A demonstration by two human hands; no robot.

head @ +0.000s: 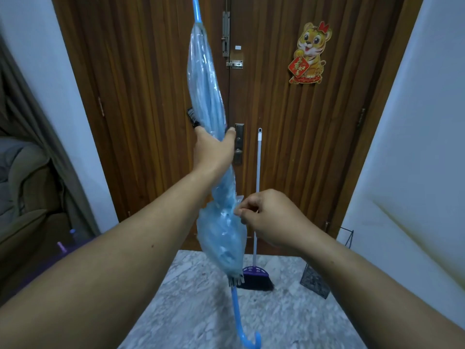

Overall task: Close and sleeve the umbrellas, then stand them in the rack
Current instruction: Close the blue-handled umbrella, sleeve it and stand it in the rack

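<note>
Head view: a closed blue umbrella (205, 96), tip up, is gripped mid-length by the left hand (212, 147); its clear plastic sleeve (221, 238) is pinched by the right hand (266, 215).

Both forearms are bare from the bottom frame edge up to the wrists, with no sleeve, watch, bracelet or ring visible. The left hand (212, 147) and the right hand (268, 217) wear no gloves; short fingernails show on the right.

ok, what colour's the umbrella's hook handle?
Light blue, same as the shaft; the handle shows at the bottom of the head view, hook end pointing down.
</note>
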